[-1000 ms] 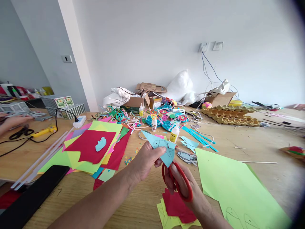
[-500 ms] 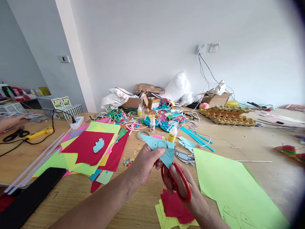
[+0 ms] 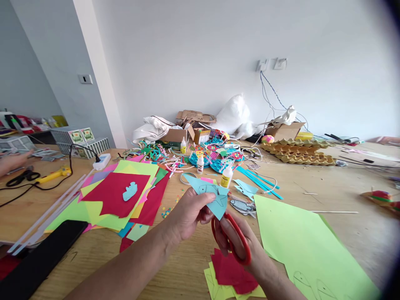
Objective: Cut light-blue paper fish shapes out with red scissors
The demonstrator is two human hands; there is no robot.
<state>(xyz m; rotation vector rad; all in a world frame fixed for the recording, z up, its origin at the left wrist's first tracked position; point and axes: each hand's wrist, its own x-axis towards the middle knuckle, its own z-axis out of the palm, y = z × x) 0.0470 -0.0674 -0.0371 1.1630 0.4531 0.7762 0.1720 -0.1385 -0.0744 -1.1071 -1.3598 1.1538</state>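
Since a second ago little has moved: the left hand keeps pinching the blue paper with its drawn fish above the table, and the right hand stays closed through the red scissors, blades hidden under the sheet; the cut seems mid-way. A coloured paper stack lies left on the wooden table, glue bottles behind, a green sheet right. Clutter lines the white wall.

Glue bottle beside egg trays
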